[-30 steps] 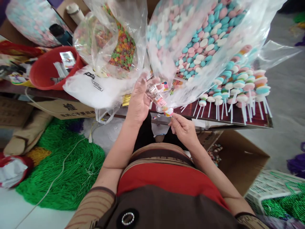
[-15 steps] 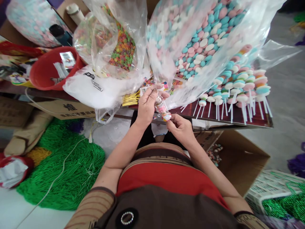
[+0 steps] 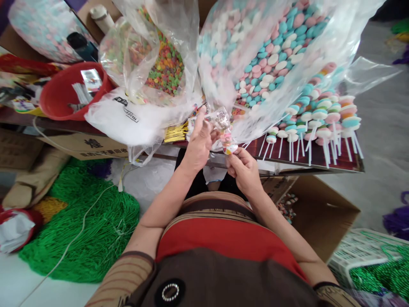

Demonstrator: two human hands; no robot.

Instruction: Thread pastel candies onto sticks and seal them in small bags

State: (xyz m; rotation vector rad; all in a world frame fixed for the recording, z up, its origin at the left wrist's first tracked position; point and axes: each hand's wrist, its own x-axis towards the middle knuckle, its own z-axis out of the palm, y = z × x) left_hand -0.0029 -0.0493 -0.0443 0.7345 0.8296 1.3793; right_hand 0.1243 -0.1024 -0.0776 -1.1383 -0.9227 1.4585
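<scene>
Between my hands, over the table's front edge, is a candy stick in a clear printed wrapper (image 3: 225, 135). My right hand (image 3: 244, 169) pinches its lower end, near a white and yellow piece. My left hand (image 3: 200, 145) is beside the wrapper's left side, its fingers raised and partly apart, with no firm hold showing. A bundle of yellow twist ties (image 3: 176, 132) lies left of my left hand. To the right, many candy skewers (image 3: 322, 113) with white sticks are piled on the table (image 3: 347, 164). Large clear bags of pink, white and blue candies (image 3: 271, 55) stand behind my hands.
A bag of small candy rings (image 3: 166, 64) and a white bag (image 3: 128, 117) are at left, beside a red basin (image 3: 54, 94). Below are green netting (image 3: 92, 226), an open cardboard box (image 3: 326, 209) and a white crate (image 3: 348, 251).
My left fingers have loosened from around the wrapped candy and lifted. The wrapper now shows more fully, tipped slightly to the right, and my right hand keeps its lower end.
</scene>
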